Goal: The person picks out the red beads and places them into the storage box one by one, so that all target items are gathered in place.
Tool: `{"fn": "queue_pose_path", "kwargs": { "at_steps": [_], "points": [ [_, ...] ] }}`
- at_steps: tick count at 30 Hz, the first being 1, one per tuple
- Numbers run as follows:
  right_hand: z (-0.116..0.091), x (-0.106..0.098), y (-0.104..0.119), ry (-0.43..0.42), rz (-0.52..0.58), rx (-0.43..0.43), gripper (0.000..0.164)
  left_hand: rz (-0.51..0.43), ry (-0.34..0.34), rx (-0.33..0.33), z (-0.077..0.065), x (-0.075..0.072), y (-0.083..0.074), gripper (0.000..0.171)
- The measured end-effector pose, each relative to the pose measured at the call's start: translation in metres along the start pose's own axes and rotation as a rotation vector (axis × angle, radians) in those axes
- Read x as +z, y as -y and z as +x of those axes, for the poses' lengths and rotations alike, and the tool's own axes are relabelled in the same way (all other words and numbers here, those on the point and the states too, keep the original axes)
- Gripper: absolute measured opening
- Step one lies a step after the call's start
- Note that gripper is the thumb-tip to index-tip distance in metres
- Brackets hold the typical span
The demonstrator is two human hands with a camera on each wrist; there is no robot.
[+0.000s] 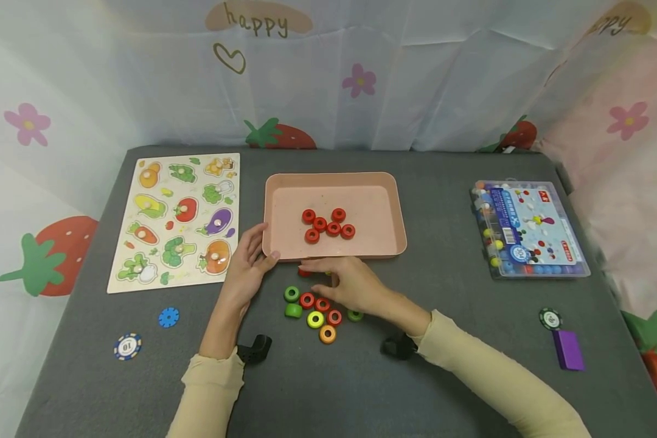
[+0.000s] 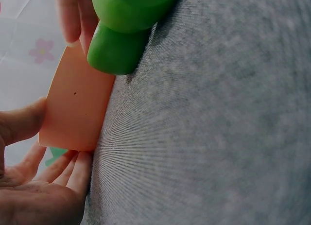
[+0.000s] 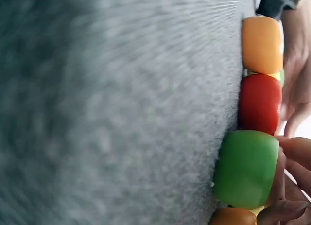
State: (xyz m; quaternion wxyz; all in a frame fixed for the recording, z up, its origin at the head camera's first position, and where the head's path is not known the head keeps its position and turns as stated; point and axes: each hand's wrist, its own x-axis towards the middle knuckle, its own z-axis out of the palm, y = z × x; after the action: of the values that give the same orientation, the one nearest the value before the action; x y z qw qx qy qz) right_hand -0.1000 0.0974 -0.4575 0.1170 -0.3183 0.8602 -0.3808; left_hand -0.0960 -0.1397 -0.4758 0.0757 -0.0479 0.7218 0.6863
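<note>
My left hand (image 1: 246,267) grips the near left corner of a pink tray (image 1: 383,243), thumb at the front rim and fingers along the left side. Inside the tray lie several red beads (image 1: 333,229) with holes. My right hand (image 1: 356,285) is over the loose beads before the tray, thumb and fingers apart. Under its fingertips a red bead (image 1: 304,272) shows partly. Nearby lie more red beads (image 1: 307,300), green beads (image 1: 292,294), a yellow bead (image 1: 315,319) and an orange bead (image 1: 327,334). A green bead (image 3: 247,169) partly hides the right hand in the right wrist view.
A vegetable picture board (image 1: 170,222) lies left of the tray. At the right is a clear plastic case (image 1: 531,230) of coloured balls. Blue chips (image 1: 168,317) lie at the left; a dark green chip (image 1: 550,319) and a purple block (image 1: 569,350) at the right.
</note>
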Motion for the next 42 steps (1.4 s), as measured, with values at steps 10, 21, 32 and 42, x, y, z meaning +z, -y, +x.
{"fn": "queue_pose_path", "kwargs": {
  "at_steps": [10, 21, 32, 42],
  "points": [
    [0.004, 0.002, 0.001, -0.003, -0.118, -0.009, 0.030, 0.005, -0.004, -0.013, 0.000, 0.000, 0.002, 0.064],
    [0.007, -0.002, -0.004, -0.101, 0.007, -0.075, 0.027, 0.012, -0.012, -0.009, 0.000, -0.001, 0.002, 0.063],
    [0.020, -0.020, -0.017, -0.338, 0.181, 0.013, 0.028, 0.008, -0.015, -0.021, 0.000, -0.001, 0.001, 0.064],
    [0.028, -0.026, -0.027, -0.304, 0.101, 0.197, 0.023, 0.020, -0.013, -0.024, 0.001, -0.001, 0.002, 0.063]
  ]
}}
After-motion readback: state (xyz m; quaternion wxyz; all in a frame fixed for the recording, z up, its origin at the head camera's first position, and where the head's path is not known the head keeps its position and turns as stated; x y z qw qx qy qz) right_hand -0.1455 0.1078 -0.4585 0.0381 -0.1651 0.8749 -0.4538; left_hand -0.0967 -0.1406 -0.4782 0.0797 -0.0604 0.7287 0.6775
